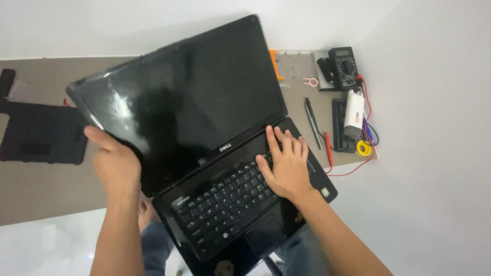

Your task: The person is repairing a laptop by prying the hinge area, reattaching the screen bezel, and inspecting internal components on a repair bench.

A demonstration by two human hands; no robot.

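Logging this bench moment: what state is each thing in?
Laptop: lid open, screen dark.
Left hand: gripping the screen's edge.
Right hand: flat on the keyboard.
Multimeter: lying flat, red lead trailing.
Black cover panel: detached, lying flat.

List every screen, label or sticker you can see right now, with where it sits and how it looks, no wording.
Laptop screen: open lid, held at its left edge by the left hand; dark, glossy rectangle, unlit.
Multimeter display: top of the black multimeter, far right of the mat; small greyish rectangle.
Sticker: palm rest corner beside the right hand; small, square, greenish.
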